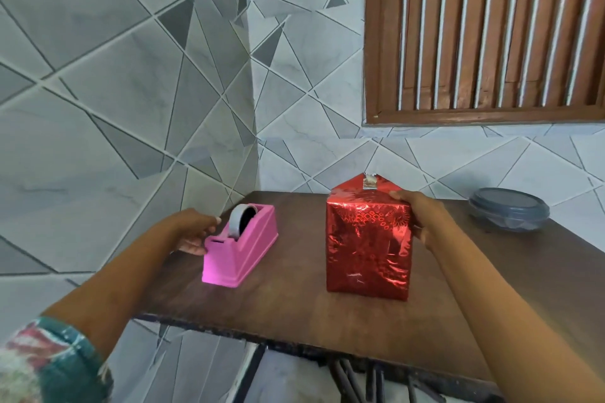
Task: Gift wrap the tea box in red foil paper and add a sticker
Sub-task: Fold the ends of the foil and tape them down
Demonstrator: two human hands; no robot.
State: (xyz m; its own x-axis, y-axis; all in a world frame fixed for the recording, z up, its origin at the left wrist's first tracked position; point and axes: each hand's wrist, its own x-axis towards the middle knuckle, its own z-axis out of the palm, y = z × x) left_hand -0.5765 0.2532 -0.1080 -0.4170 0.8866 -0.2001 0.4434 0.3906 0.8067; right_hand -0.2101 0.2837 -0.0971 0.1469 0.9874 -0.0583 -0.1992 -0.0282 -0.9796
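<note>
Inspection of the wrapping station, viewed remotely through the head camera.

1. The tea box point(368, 239) stands upright near the middle of the tabletop point(294, 314), already covered in red foil. Its top flap point(358, 185) rises to a point at 12 o'clock, with a short piece of tape point(370, 181) at the tip. The flap is not yet folded down.
2. The right hand point(417, 216) holds the box from its 3 o'clock side, thumb laid along the top edge and fingers curled round the far right wall.
3. The left hand point(194, 232) is at the tape dispenser point(240, 247), which sits at 9 o'clock from the box and well apart from it. The fingers curl against its left wall and the thumb sits above, near the roll point(240, 217). I cannot tell whether a tape end is pinched.
4. A lidded grey container point(509, 209) rests at 2 o'clock, by the wall. I see no sticker.

Assessment: wrapping is nearly complete, and the step in hand appears to be fetching tape to close the top flap.

Recommendations: keep the dispenser pressed down while drawing tape, and tear cleanly against the cutter. Hold the box steady with the right hand. Fold the flap flat and tight before taping, since foil creases and springs back. Centre the strip over the tip.
</note>
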